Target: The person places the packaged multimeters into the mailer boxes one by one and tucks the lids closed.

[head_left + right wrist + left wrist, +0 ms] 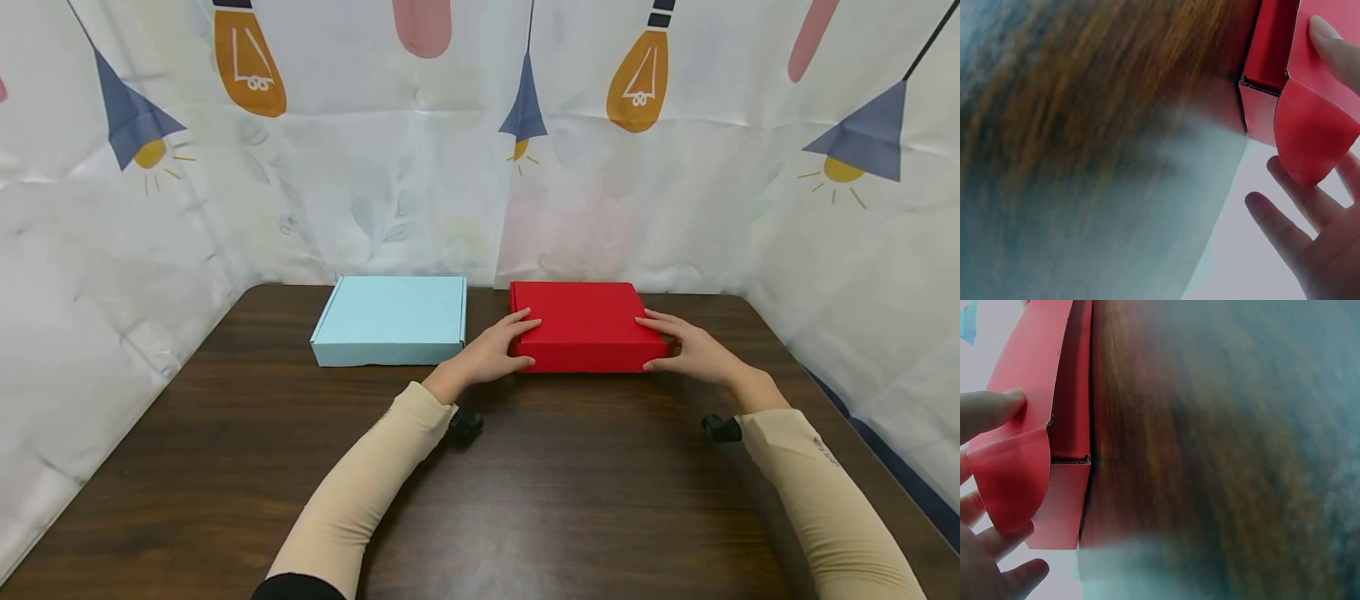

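A red cardboard box (pixel 577 312) lies on the table between my two hands, its lid slightly raised at the front in both wrist views. At its left front corner, my left hand (pixel 487 354) holds the lid, thumb on the front panel and fingers along the side. My right hand (pixel 701 354) grips the opposite corner the same way. The lid's rounded side flap (pixel 1013 481) hangs out by the left fingers, and a matching flap (pixel 1313 134) shows by the right ones. A dark gap (pixel 1074 400) runs between lid and base; the inside is hidden.
A light blue box (pixel 393 308), closed, lies left of the red one, close to my left wrist. Both boxes are near the back edge of the dark wooden table (pixel 577 483). A white printed curtain (pixel 330 192) hangs behind and around the sides.
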A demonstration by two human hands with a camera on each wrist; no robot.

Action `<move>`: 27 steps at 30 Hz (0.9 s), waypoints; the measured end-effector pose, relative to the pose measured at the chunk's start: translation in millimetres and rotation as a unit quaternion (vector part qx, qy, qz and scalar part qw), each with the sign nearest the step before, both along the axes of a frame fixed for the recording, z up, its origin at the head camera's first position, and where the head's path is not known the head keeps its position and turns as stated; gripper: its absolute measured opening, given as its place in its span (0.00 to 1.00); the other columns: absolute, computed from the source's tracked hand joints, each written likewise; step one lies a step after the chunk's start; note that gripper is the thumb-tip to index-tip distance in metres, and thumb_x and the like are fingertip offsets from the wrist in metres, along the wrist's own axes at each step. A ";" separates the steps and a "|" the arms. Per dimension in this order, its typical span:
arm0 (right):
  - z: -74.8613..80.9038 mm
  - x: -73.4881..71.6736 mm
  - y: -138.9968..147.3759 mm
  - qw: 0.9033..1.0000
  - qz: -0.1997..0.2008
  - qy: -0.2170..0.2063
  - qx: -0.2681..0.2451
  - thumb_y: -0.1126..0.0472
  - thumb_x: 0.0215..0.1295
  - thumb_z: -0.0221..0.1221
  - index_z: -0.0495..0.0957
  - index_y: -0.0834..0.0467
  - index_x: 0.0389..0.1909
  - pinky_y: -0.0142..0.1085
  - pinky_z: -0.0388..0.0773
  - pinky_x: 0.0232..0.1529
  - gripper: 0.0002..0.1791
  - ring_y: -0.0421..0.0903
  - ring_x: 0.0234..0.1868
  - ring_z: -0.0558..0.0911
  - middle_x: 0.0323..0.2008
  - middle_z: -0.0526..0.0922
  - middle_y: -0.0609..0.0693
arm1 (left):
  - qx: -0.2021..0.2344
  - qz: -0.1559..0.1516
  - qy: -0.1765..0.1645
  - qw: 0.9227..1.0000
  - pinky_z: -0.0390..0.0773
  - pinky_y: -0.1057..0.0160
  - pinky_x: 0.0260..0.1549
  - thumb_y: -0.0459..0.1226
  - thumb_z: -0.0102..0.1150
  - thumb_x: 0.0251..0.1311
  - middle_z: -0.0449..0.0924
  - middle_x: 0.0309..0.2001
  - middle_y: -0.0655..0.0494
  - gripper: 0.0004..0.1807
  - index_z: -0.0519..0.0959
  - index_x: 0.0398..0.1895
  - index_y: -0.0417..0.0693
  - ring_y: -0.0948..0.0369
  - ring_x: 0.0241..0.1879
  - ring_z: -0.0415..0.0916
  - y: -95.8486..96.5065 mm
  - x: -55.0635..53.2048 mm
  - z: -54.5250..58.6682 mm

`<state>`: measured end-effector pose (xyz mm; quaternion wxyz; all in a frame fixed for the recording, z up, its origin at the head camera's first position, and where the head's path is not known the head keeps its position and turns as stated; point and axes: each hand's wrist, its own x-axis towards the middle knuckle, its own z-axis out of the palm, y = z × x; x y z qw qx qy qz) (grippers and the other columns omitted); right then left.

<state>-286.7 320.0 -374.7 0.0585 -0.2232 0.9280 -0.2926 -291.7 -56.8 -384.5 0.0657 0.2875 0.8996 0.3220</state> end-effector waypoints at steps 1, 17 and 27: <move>0.1 -0.1 0.0 1.000 0.000 0.002 0.003 0.58 0.64 0.71 0.61 0.62 0.78 0.58 0.77 0.56 0.45 0.67 0.68 0.63 0.79 0.52 0.65 | -0.002 0.000 0.001 1.000 0.74 0.50 0.63 0.40 0.68 0.65 0.50 0.81 0.51 0.41 0.61 0.80 0.50 0.50 0.76 0.53 0.1 0.2 0.0; 3.7 -3.6 -19.7 0.998 -0.014 -0.015 0.061 0.44 0.68 0.65 0.51 0.59 0.81 0.65 0.70 0.62 0.50 0.69 0.74 0.52 0.80 0.44 0.64 | -0.169 -0.003 0.093 0.981 0.51 0.38 0.73 0.54 0.62 0.67 0.49 0.82 0.51 0.45 0.54 0.83 0.55 0.44 0.79 0.46 14.2 -2.4 6.1; 0.1 -10.3 -21.4 0.998 0.007 -0.042 0.054 0.43 0.68 0.63 0.43 0.57 0.83 0.68 0.68 0.61 0.54 0.73 0.73 0.49 0.80 0.36 0.64 | -0.186 0.006 0.072 0.980 0.47 0.36 0.73 0.57 0.60 0.67 0.44 0.83 0.52 0.49 0.48 0.84 0.54 0.47 0.80 0.41 14.4 -6.4 4.5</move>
